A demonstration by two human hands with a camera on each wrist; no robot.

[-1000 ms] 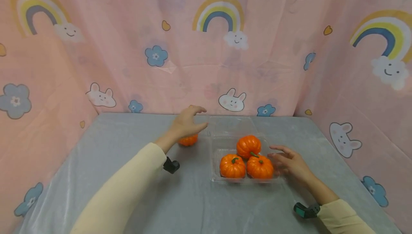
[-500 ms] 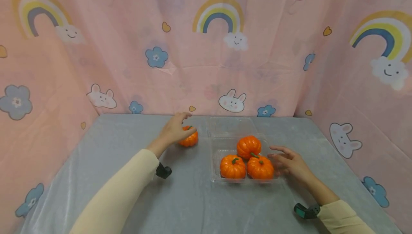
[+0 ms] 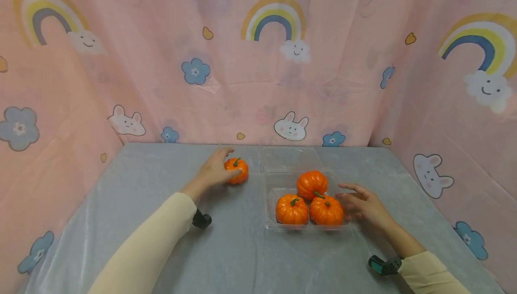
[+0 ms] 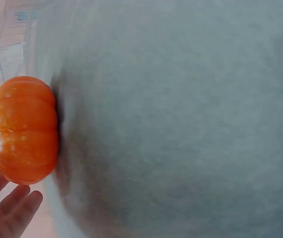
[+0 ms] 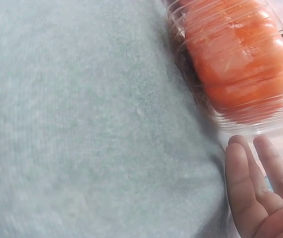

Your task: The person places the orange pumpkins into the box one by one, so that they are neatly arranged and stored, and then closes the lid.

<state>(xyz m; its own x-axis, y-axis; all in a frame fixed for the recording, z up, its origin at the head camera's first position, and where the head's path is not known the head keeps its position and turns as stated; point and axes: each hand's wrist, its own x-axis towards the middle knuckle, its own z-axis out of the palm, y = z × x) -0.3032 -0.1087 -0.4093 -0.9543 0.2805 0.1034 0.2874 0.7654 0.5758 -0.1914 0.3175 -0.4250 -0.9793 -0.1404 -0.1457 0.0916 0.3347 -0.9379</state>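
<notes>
A small orange pumpkin (image 3: 242, 168) with a green stem sits alone on the grey cloth. My left hand (image 3: 212, 171) is at its left side, thumb in front and fingers spread behind. In the left wrist view the fingertips (image 4: 28, 201) lie close under the pumpkin (image 4: 25, 131); whether they touch cannot be told. A clear plastic clamshell box (image 3: 278, 190) holds three more pumpkins: one at the back (image 3: 312, 183), one front left (image 3: 291, 211), one front right (image 3: 326, 212). My right hand (image 3: 369, 206) rests by the box's right wall, its fingers extended.
The clear lid (image 3: 288, 159) lies folded back behind the box. Grey cloth (image 3: 226, 249) covers the table. A pink patterned curtain (image 3: 226, 105) encloses the back and sides.
My left hand has moved left and lowered from above the lone pumpkin to its left side, uncovering more of it. My right hand and the box have stayed put.
</notes>
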